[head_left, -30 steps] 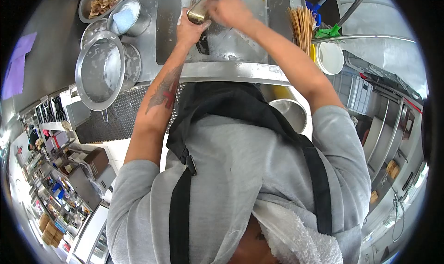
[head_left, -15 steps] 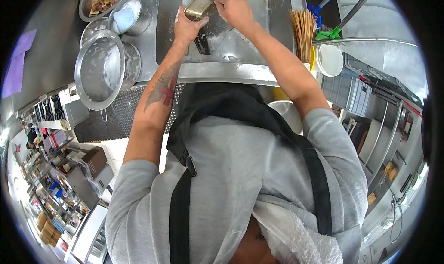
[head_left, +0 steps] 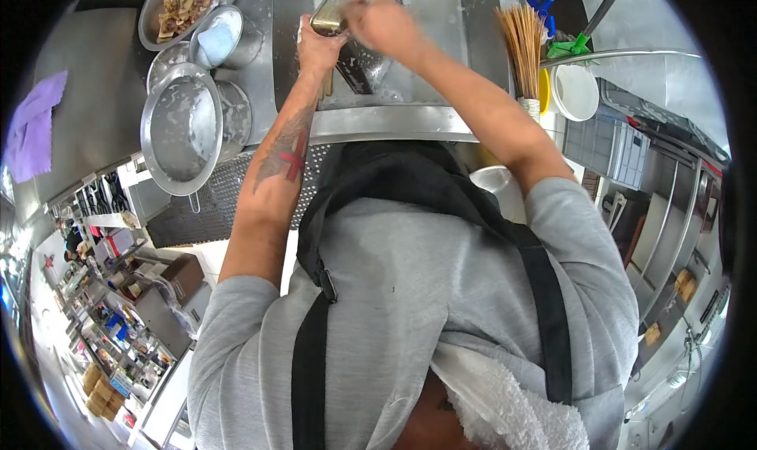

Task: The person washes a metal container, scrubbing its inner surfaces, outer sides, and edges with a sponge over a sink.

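A rectangular metal pan (head_left: 331, 12) with a yellowish sheen is tilted over the sink (head_left: 394, 123). My left hand (head_left: 318, 53) grips its near end, the thumb along the side. Over the pan's right side is my right hand (head_left: 382, 24), blurred by motion. Its fingers look curled in; whatever they hold is hidden. Below the pan, a dark flat utensil (head_left: 355, 75) lies in the wet sink. Another long, light-coloured handle shows beside my left wrist.
Left of the sink stand a metal colander-like bowl (head_left: 183, 130), a pot with a bluish cloth (head_left: 217, 41), and a bowl of meat pieces (head_left: 188, 4). To the right are a bundle of thin wooden sticks (head_left: 520, 52), a white bucket (head_left: 574, 93) and a green-headed tool (head_left: 569, 46).
My right hand has shifted slightly left and down over the pan and is now blurred. The left hand keeps its grip. The whole view has shifted a little.
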Motion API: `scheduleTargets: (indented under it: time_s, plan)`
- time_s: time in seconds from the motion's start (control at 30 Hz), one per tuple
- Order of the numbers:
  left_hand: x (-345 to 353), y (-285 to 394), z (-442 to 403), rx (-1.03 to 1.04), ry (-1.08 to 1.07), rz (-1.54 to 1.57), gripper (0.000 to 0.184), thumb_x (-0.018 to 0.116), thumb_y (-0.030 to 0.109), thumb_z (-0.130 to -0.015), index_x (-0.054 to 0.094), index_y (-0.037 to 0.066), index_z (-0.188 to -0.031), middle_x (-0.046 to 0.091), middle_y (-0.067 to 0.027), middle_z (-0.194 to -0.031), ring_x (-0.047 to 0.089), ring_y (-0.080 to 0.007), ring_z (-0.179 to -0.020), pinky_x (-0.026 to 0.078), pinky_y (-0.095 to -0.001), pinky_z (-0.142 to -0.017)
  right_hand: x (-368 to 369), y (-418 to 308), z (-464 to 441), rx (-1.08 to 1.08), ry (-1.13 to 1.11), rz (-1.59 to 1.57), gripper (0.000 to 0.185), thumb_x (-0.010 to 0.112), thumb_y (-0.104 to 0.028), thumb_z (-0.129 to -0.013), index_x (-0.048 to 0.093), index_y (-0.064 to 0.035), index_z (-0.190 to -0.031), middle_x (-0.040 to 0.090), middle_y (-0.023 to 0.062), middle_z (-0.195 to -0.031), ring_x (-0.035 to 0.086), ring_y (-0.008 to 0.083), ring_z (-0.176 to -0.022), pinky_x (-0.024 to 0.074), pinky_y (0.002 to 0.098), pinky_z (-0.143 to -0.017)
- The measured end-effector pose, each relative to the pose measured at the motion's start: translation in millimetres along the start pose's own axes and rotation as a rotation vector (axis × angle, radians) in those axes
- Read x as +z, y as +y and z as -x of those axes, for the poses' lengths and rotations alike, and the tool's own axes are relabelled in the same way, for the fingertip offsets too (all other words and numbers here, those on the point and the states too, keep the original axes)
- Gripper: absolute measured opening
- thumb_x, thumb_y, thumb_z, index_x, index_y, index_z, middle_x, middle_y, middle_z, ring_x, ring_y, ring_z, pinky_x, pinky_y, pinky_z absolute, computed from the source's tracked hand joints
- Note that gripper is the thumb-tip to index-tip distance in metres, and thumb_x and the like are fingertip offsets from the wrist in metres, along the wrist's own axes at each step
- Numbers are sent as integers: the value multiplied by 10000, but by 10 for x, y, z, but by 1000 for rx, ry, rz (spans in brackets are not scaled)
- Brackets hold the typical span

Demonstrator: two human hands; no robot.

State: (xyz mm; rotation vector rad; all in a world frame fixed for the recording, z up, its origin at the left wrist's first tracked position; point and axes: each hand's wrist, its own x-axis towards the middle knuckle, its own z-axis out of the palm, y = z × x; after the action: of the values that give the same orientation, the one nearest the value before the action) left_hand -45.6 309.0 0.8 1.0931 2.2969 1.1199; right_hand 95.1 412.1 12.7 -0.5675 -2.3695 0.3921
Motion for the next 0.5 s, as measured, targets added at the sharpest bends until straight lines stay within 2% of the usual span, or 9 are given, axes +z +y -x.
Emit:
scheduleTargets:
  time_s: [0.1,0.13,0.17,0.2,0.27,0.33,0.4,0.43,0.5]
  plan:
    - [28,-117,-6,-7,-17,54,614,953,260,-709,568,13,-1119,736,-121,-1004,700,-197,-920,551,-344,-834,-13,132,-75,35,-31,45,217,692,-212,-885,782,-129,-1064,720,122,-1027,704,337,-912,600,428,-815]
    - [19,-97,0,4,-38,61,645,942,288,-705,551,30,-1148,737,-149,-1029,715,-266,-958,556,-389,-856,-15,170,-86,45,-50,69,218,698,-205,-875,782,-118,-1056,720,121,-1022,698,335,-916,597,421,-836]
    - [3,-77,-11,16,-52,68,677,932,316,-700,534,48,-1178,738,-178,-1053,731,-335,-995,562,-434,-879,-5,199,-106,115,61,72,213,701,-204,-869,795,-145,-1051,711,88,-1075,682,327,-959,587,426,-853]
    - [-5,-57,-4,19,-54,60,677,932,316,-700,534,48,-1178,738,-178,-1053,731,-335,-995,562,-434,-879,-43,77,-95,119,67,67,213,701,-204,-869,795,-145,-1051,711,88,-1075,682,327,-959,587,426,-853]
    - [21,7,12,-36,5,52,538,916,216,-741,568,20,-1102,736,-123,-996,697,-189,-901,552,-348,-822,-179,-261,-41,-55,-187,47,256,646,-242,-884,802,-213,-1085,683,68,-1227,654,318,-1094,581,499,-852]
    - [-2,-7,38,-51,-33,45,572,937,239,-726,568,24,-1109,736,-126,-1006,699,-197,-906,553,-348,-829,-144,-149,-30,-10,-184,59,256,649,-256,-886,801,-252,-1091,661,29,-1267,631,305,-1153,564,538,-890]
    - [-22,-4,21,28,-19,17,604,949,260,-717,563,26,-1119,737,-127,-1008,703,-208,-911,555,-351,-834,-113,-23,-168,110,42,246,229,682,-220,-858,810,-222,-1048,688,7,-1165,652,304,-1075,592,464,-829]
    - [-33,16,43,13,-12,17,626,955,261,-705,557,24,-1125,737,-134,-1007,709,-214,-912,558,-358,-838,-105,-88,-126,6,-86,254,241,669,-222,-858,804,-219,-1056,689,10,-1169,652,314,-1073,592,452,-838]
    - [-75,-4,20,27,-25,-5,637,957,259,-700,554,24,-1133,736,-134,-1014,711,-218,-918,559,-362,-840,-97,-90,-102,-32,-109,198,246,667,-216,-855,801,-212,-1061,690,10,-1175,654,321,-1069,592,450,-839]
